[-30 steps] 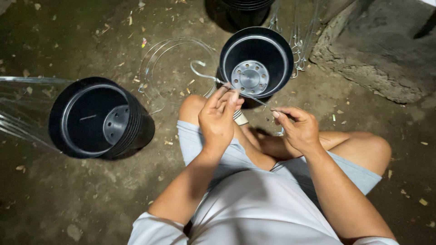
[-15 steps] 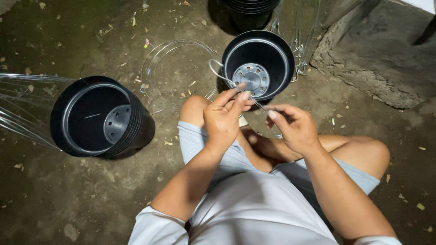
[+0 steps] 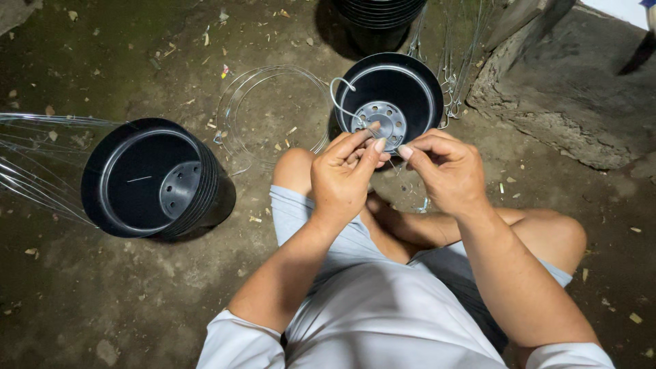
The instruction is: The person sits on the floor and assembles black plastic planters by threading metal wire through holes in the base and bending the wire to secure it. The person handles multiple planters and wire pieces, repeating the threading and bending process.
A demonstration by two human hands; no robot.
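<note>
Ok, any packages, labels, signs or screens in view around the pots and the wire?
None in view: no package, label, sign or screen.
The round black plastic pots and the thin hooked grey wire that both hands hold carry no sticker or tag that shows.

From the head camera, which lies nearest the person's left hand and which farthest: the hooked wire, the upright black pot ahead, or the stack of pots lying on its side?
Measured from the left hand:
1. Hooked wire: pinched in the fingertips, curling up over the pot ahead.
2. Upright black pot: just beyond the hands, on the ground ahead.
3. Stack of pots on its side: far off to the left.
</note>
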